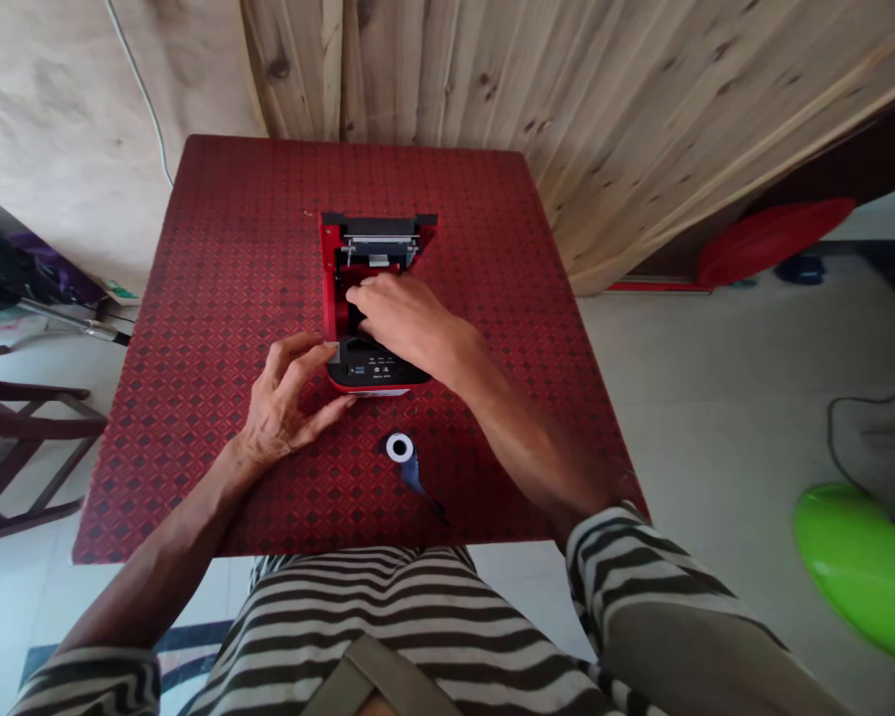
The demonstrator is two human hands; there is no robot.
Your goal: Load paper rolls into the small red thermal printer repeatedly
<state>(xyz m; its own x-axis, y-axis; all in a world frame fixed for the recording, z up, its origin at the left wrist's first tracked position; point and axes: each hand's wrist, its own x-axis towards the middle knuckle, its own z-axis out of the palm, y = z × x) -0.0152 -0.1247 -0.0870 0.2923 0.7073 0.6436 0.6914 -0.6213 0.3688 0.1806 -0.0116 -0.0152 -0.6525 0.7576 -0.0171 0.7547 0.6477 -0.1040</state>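
Observation:
A small red and black printer (377,372) with its lid raised stands on the table. My left hand (287,396) grips its front left corner, fingers on the top edge and thumb by the front. My right hand (395,313) reaches over the open compartment from the right. Its fingers are bent down inside, so their tips and anything between them are hidden. Closer to me lies a white paper roll (400,447) with a dark loose tail trailing off toward the table's near edge, apart from both hands.
The red patterned tabletop (231,249) stands against a wooden plank wall (433,70). Off the left side is a wooden chair (34,428). A bright green rounded object (861,567) sits on the floor at the right, and a red one (772,239) lies farther back.

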